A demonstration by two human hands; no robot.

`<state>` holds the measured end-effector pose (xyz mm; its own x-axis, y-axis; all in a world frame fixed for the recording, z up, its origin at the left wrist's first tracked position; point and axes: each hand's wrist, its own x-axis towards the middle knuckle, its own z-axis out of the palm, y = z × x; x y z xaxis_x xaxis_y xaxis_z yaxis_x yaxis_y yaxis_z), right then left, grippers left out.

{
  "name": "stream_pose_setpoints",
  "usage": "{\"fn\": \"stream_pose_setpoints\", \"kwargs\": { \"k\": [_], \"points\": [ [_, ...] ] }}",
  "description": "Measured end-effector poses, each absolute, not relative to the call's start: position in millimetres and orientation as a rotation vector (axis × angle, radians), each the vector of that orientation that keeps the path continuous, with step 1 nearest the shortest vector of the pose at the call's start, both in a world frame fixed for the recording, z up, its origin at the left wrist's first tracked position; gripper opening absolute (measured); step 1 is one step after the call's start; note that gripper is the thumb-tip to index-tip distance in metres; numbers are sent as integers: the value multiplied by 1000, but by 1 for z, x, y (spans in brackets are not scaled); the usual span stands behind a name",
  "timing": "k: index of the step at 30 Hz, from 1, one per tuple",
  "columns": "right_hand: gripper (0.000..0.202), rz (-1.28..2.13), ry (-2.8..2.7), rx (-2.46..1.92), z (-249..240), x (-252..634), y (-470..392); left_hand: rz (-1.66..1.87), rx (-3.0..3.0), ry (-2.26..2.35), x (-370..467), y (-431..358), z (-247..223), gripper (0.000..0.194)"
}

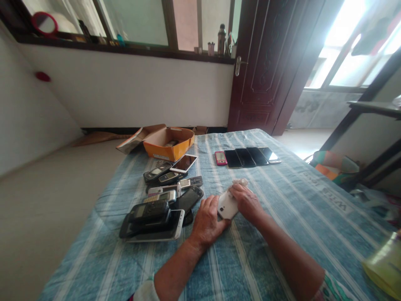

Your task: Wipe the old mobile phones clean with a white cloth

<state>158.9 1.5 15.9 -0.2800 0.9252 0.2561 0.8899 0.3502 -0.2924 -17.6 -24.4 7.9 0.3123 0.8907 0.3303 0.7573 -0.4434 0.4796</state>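
A white smartphone (228,205) lies back side up between my hands, its camera lens toward me. My left hand (208,221) grips its left edge, thumb along the near end. My right hand (247,202) presses a crumpled whitish cloth or tissue (241,182) against the far part of its back, with the fingers bent together. To the left is a pile of old phones, among them a large white-edged smartphone (156,232) and a black phone (149,210). Beyond my hands, a pink phone (221,158) begins a row of dark-screened smartphones (245,157).
An open orange cardboard box (159,151) stands at the table's far left, with something dark inside. A blue striped cloth (282,234) covers the table. At the right edge is a yellow translucent container (385,267). A dark red door (260,67) stands behind.
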Motion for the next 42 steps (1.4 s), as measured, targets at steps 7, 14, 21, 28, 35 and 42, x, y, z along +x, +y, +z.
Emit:
{"fn": "stream_pose_setpoints", "kwargs": {
  "k": [7, 14, 21, 28, 35, 42],
  "points": [
    [39, 136, -2163, -1748, 15, 170, 8, 801, 2322, 1511, -17, -25, 9, 63],
    [38, 110, -2253, -1686, 14, 161, -4, 793, 2328, 1510, -17, -27, 13, 58],
    [26, 59, -2446, -1534, 22, 137, -23, 800, 2384, 1487, -19, -25, 10, 51],
    [22, 4, -2482, -1342, 17, 123, -31, 829, 2433, 1448, -25, -21, -4, 57],
    [26, 127, -2462, -1289, 18, 130, -32, 857, 2474, 1461, -26, -20, -12, 60],
    [28, 193, -2448, -1289, 24, 131, -31, 882, 2482, 1430, -29, -20, -12, 60]
  ]
}}
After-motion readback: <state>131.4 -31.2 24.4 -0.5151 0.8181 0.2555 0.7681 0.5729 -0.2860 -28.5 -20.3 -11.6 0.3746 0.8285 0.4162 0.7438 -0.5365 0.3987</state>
